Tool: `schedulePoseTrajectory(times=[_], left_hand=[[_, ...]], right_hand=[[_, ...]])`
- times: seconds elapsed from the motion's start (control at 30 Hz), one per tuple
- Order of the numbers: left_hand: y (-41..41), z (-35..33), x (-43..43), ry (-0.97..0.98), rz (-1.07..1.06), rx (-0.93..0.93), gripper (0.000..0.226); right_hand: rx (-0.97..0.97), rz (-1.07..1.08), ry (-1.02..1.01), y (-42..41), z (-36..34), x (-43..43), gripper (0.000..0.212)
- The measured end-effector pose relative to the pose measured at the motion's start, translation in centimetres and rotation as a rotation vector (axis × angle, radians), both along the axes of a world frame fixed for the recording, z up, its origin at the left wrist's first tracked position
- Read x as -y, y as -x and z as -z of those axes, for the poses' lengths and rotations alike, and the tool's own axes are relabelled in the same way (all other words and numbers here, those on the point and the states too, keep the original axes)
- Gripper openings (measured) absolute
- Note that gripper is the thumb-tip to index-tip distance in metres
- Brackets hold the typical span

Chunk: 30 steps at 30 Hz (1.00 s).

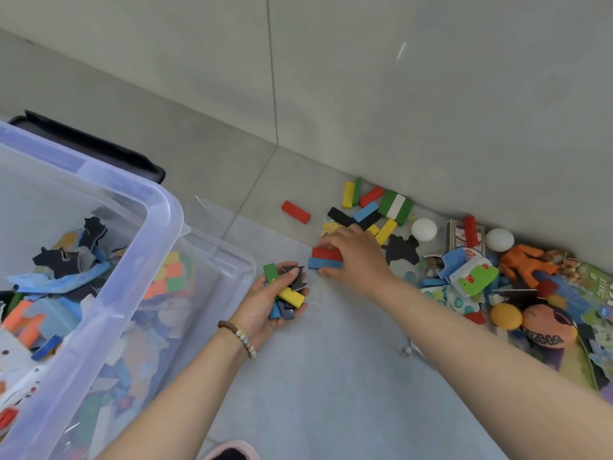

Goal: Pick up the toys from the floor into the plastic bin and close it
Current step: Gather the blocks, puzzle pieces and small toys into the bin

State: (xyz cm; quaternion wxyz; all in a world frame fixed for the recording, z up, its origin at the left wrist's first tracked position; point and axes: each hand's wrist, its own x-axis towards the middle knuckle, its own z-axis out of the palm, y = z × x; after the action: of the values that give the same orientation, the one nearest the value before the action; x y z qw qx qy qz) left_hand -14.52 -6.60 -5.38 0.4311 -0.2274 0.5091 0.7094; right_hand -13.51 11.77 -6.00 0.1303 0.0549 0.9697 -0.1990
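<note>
**Grey floor, blocks gathered by the handful**

On the grey tiled floor [331, 376], the open plastic bin [156, 207] fills the lower left, already part full. Beside it at centre, the left hand [265, 307] lies palm up with its fingers curled round a handful of blocks [285, 290], likely serving as a tray. Just beyond, the right hand [356, 255] pinches a red and a blue block [326, 258] together. Loose blocks [374, 207] lie farther off by the wall [431, 94].

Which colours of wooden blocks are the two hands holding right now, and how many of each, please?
Red block: 1, right hand
Blue blocks: 2, one per hand
Green block: 1, left hand
Yellow block: 1, left hand
Total: 5
</note>
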Motion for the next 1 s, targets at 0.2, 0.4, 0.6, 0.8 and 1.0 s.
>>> schedulePoseTrajectory(times=[0.2,0.4,0.6,0.8,1.0], left_hand=[[-0.5,-0.4,0.0,0.039,-0.035,0.012,0.006],[-1.2,-4.9,-1.2,0.106,0.038,-0.151,0.004],[-2.5,-18.0,1.3,0.076,0.068,-0.452,0.006],[-0.1,-27.7,12.5,0.215,-0.005,-0.571,0.012],[2.2,-28.1,22.3,0.831,0.472,-0.42,0.092]], right_hand=[[-0.142,0.207,0.159,-0.8,0.1,0.2,0.035],[-0.021,0.602,0.766,-3.3,-8.1,-0.7,0.022],[0.151,0.539,1.071,-6.2,-21.1,1.6,0.014],[0.164,0.216,1.061,-2.1,-31.2,11.8,0.026],[0.134,0.117,0.51,1.4,-30.0,19.2,0.061]])
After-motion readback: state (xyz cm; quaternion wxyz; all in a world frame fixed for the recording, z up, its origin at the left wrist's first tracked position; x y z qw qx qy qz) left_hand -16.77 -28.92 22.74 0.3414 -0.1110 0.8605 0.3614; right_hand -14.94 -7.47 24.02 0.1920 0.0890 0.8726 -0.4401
